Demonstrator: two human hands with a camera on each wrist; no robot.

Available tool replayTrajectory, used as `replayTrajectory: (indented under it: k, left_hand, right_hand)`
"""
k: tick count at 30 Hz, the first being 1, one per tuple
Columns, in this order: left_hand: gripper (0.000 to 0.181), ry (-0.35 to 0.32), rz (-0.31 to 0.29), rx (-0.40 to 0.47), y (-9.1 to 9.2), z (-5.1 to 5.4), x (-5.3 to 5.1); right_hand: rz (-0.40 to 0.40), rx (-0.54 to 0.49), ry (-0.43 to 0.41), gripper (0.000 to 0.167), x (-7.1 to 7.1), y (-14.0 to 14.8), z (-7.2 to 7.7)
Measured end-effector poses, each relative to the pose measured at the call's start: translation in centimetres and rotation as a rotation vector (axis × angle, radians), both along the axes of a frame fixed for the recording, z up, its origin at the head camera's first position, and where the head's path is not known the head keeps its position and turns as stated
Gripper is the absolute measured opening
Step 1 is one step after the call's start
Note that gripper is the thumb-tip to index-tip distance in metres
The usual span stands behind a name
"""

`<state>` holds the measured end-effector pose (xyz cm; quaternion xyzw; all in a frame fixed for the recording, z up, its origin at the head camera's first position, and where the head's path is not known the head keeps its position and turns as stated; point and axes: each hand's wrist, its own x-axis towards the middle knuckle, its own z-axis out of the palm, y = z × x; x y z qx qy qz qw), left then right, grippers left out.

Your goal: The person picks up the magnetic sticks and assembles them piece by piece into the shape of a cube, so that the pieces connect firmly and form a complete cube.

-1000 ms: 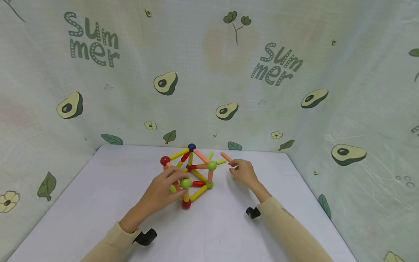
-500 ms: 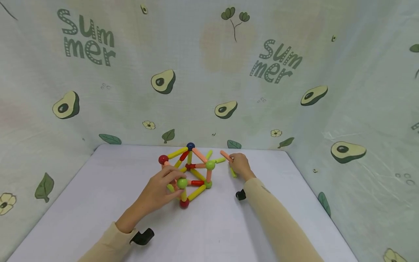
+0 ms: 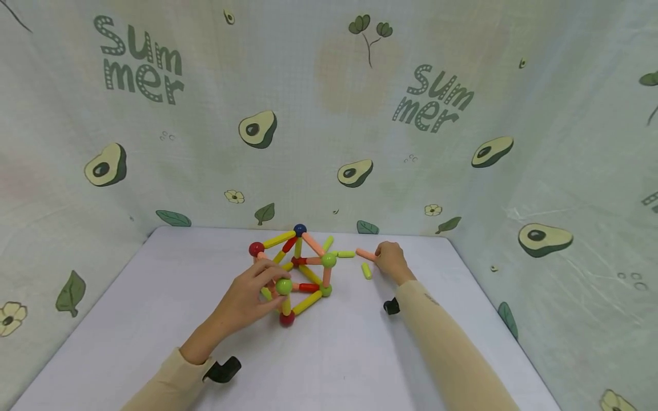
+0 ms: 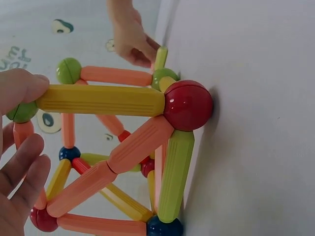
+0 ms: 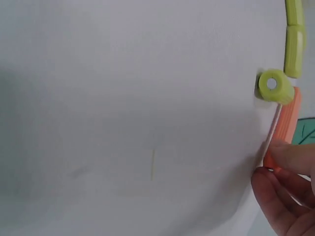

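Magnetic rods and balls form an open, box-like frame on the table, with a yellow rod (image 4: 103, 100) and a red ball (image 4: 189, 105) nearest in the left wrist view. My left hand (image 3: 245, 299) holds the light green ball (image 3: 284, 286) at its upper front corner, thumb and fingers around it. To the right of the frame, my right hand (image 3: 393, 262) pinches one end of an orange rod (image 3: 366, 254). That rod lies low, close to the tabletop. Beside it, a short green rod (image 3: 366, 270) sits apart from both hands. The left hand hides part of the frame's left side.
A green rod (image 3: 346, 254) lies between the frame and the orange rod, with another green rod (image 3: 328, 244) behind the frame's right corner. The white table (image 3: 339, 365) ends at a printed curtain (image 3: 308, 171) at the back and sides.
My right hand has reached the orange rod, gripped its end and drawn it slightly to the right, turning it and parting it from the green rods. My left hand stays on the green ball.
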<state>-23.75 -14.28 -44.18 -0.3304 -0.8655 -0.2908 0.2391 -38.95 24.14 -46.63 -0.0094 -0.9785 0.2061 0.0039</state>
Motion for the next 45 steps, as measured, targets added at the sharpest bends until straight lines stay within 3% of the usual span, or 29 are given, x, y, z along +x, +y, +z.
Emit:
replayTrajectory:
  k: [4,9,17,22,29,35,45]
  left_hand:
    - [0.049,0.0,0.002,0.001,-0.1,0.0,0.0]
    - [0.047,-0.009,0.009,-0.001,-0.3,0.2,0.0]
    - [0.047,-0.011,0.02,0.007,-0.7,0.3,0.0]
    - [0.045,-0.031,0.013,0.034,-0.6,0.3,0.0]
    - [0.043,-0.052,0.027,0.056,-0.2,0.2,0.3]
    - [0.043,-0.017,0.07,0.069,0.1,0.0,0.4]
    - [0.047,0.063,0.113,0.057,1.1,0.1,0.2]
  right_hand:
    - [0.085,0.002,0.08,0.023,0.8,0.8,0.7]
    - [0.192,-0.001,0.182,0.018,2.5,0.6,2.9]
    - [0.407,-0.062,0.415,0.021,7.0,-2.5,8.3]
    - [0.589,-0.079,0.499,0.024,9.5,-5.3,10.3]
    - [0.719,-0.056,0.489,0.024,10.7,-8.2,10.1]
    - [0.819,-0.004,0.55,0.024,10.9,-10.0,9.3]
    - [0.855,0.066,0.614,0.027,11.2,-11.1,8.5]
